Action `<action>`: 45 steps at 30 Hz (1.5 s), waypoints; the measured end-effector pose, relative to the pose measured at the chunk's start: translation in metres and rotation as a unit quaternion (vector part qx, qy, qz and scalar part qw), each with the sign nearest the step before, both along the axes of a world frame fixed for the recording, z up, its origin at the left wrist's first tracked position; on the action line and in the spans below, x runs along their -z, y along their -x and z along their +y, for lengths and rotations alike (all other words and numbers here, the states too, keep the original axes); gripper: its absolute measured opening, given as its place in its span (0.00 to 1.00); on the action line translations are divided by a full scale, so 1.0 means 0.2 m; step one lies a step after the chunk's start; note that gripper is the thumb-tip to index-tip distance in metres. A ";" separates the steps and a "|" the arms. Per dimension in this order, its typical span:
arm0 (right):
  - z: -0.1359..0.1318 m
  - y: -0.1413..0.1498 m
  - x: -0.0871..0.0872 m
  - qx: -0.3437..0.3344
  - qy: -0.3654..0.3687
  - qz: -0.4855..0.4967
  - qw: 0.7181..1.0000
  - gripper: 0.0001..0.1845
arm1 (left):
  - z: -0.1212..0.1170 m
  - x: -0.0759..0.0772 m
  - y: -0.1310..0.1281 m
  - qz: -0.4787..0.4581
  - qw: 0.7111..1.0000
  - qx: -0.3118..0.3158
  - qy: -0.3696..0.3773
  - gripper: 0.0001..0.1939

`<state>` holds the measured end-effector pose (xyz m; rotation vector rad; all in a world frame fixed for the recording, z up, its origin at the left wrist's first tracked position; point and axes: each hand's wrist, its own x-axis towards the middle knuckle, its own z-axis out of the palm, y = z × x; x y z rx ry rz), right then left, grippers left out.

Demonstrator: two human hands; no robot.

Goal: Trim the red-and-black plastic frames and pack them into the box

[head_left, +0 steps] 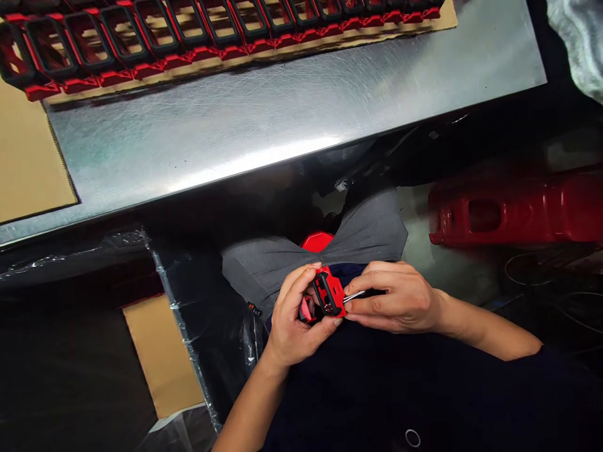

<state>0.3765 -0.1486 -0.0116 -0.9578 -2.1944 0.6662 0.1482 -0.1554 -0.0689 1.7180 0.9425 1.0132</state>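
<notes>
My left hand [294, 320] is wrapped round a red and black plastic housing [333, 289], its thumb along the lower edge and its fingers over the top. The part has an opening framed in black, like those on the table. From the right, my right hand [396, 298] pinches a thin metal rod [354, 296] between thumb and fingers. The rod's left end meets the red side of the housing; whether it goes inside cannot be seen. Both hands are above my lap, close against the dark shirt.
Rows of red and black housings [160, 31] stand on cardboard at the back of the metal table [282, 113]. Another cardboard sheet [32, 157] lies at left. A cardboard piece [162, 358] is in a plastic-lined container at lower left. A red plastic stool [522, 210] is at right.
</notes>
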 end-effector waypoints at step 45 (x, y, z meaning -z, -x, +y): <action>0.34 0.03 0.04 0.163 0.082 0.096 0.978 0.05 | -0.09 0.04 -0.07 -0.427 0.852 -0.049 0.300 0.37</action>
